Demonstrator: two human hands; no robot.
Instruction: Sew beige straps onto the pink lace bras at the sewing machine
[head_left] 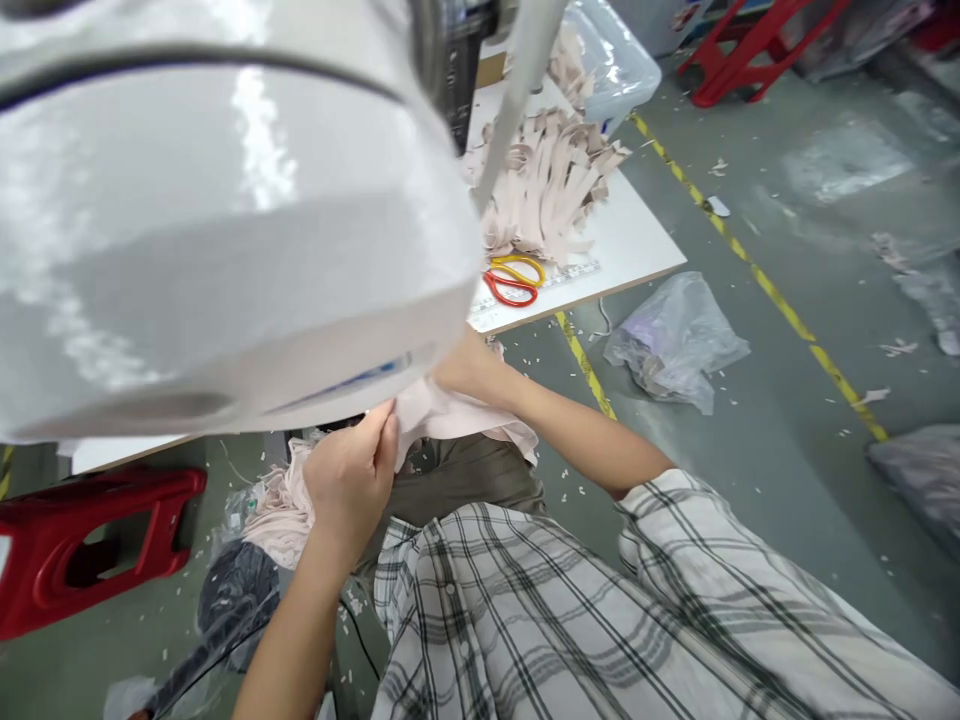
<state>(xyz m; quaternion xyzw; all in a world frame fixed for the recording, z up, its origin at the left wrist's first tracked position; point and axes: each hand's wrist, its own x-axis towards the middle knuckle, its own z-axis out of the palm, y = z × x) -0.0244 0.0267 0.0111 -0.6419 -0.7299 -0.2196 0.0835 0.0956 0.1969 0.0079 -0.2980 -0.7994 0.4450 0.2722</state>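
Note:
A large white sewing machine head (247, 230) fills the upper left and hides part of my work. My left hand (349, 480) pinches the edge of a pale pink fabric piece (450, 412) between thumb and fingers, just below the machine. On the other side, my right hand (469, 362) rests at the same cloth; its fingers are covered by the machine, so their grip does not show. The fabric drapes down over my lap. Scissors (516, 280) with red and yellow handles lie on the white table (637, 235), beside a clear ruler (571, 273).
Pale pink strips (551, 180) are heaped on the table near a clear plastic bin (619, 60). More pink cloth (281, 515) hangs low at my left. Red stools (142, 540) and a plastic bag (675, 335) stand or lie on the scrap-strewn floor, marked with yellow tape (772, 290).

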